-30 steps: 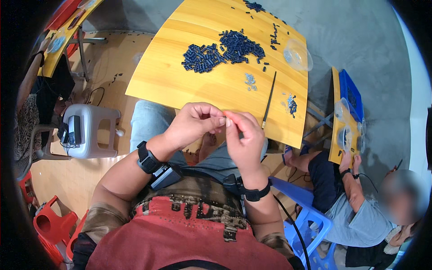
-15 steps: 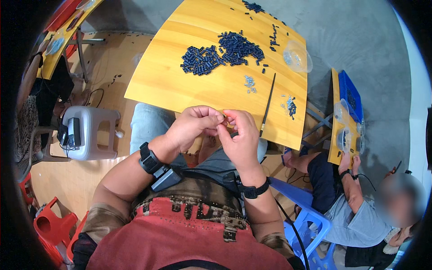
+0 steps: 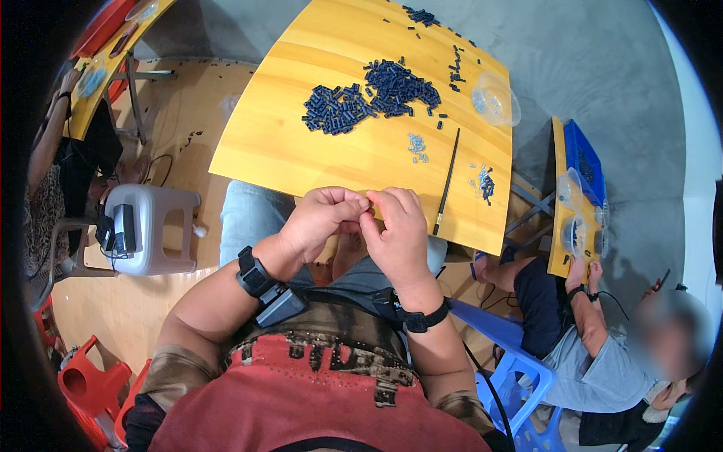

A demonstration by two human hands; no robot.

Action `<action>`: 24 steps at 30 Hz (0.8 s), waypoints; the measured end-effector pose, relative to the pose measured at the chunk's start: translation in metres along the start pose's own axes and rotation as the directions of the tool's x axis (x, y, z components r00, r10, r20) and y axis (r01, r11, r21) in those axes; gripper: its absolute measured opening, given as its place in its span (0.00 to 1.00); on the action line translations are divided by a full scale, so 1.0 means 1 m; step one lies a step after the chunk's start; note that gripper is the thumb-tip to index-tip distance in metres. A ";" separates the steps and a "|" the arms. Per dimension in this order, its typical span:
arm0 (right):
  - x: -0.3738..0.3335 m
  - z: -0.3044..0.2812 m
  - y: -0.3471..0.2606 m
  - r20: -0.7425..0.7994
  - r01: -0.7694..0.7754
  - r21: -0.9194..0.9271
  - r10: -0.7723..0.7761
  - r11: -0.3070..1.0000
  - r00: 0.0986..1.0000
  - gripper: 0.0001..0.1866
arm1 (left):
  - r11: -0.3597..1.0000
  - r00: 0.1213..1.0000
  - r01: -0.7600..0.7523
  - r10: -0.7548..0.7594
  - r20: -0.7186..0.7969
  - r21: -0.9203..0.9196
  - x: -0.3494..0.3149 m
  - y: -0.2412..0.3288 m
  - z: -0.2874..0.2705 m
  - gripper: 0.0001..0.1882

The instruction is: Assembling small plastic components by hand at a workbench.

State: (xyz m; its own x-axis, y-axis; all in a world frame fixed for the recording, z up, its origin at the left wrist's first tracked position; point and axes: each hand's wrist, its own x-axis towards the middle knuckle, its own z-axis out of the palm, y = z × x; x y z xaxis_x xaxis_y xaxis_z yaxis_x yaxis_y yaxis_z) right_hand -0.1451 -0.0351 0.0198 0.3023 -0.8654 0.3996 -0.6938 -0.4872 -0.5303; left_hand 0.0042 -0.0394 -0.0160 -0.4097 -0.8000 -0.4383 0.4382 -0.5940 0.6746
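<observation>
Head view: left hand [image 3: 320, 222] and right hand [image 3: 401, 226], fingertips meeting at the yellow wooden tabletop's [image 3: 263, 135] near edge; whether they pinch anything cannot be told. Slim black rod-like tool [image 3: 447, 179]: near right corner, long axis near-to-far, rightward of the nearer right hand. Small pale translucent pieces [image 3: 416, 143]: beyond both hands.

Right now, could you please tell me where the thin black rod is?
In the head view, the thin black rod lies on the right of the yellow table, between the silvery pile and the mixed pile, its lower end beside the right hand.
</observation>
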 end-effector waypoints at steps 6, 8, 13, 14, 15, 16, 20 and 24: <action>0.001 0.000 -0.006 0.017 0.009 0.011 -0.009 1.000 1.000 0.09 | 0.999 1.000 -0.024 0.023 -0.012 -0.031 -0.004 -0.002 -0.001 0.08; 0.000 -0.001 -0.008 0.019 0.010 0.010 -0.010 1.000 1.000 0.08 | 0.999 1.000 -0.030 0.030 -0.002 -0.038 -0.005 -0.004 -0.002 0.08; -0.004 -0.007 -0.015 0.031 0.012 0.016 -0.013 1.000 0.999 0.07 | 0.998 0.998 -0.056 0.056 0.011 -0.039 -0.010 -0.007 -0.001 0.06; -0.006 -0.006 -0.016 0.026 0.002 0.033 -0.002 0.999 1.000 0.08 | 0.998 0.998 -0.057 0.058 0.018 -0.037 -0.012 -0.007 -0.001 0.06; -0.007 -0.006 -0.016 0.022 -0.008 0.051 0.007 0.999 1.000 0.08 | 0.997 0.998 -0.063 0.064 0.019 -0.041 -0.014 -0.007 -0.001 0.06; -0.009 -0.006 -0.017 0.019 -0.006 0.047 0.005 0.999 1.000 0.08 | 0.997 0.997 -0.068 0.069 0.021 -0.045 -0.015 -0.007 -0.001 0.06; -0.012 -0.008 -0.017 0.045 -0.028 0.113 0.023 0.993 0.999 0.11 | 0.994 0.999 -0.039 0.038 -0.013 -0.106 -0.018 -0.009 -0.003 0.05; -0.011 -0.013 -0.004 0.088 -0.134 0.138 0.123 0.981 0.989 0.12 | 0.997 1.000 -0.024 0.024 0.002 -0.069 -0.017 -0.005 -0.009 0.06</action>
State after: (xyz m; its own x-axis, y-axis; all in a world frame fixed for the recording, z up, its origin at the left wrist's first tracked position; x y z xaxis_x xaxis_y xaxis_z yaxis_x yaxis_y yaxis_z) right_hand -0.1544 -0.0219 0.0271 0.2710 -0.9255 0.2645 -0.6310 -0.3783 -0.6773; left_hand 0.0160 -0.0242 -0.0171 -0.4004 -0.8138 -0.4212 0.5016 -0.5793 0.6424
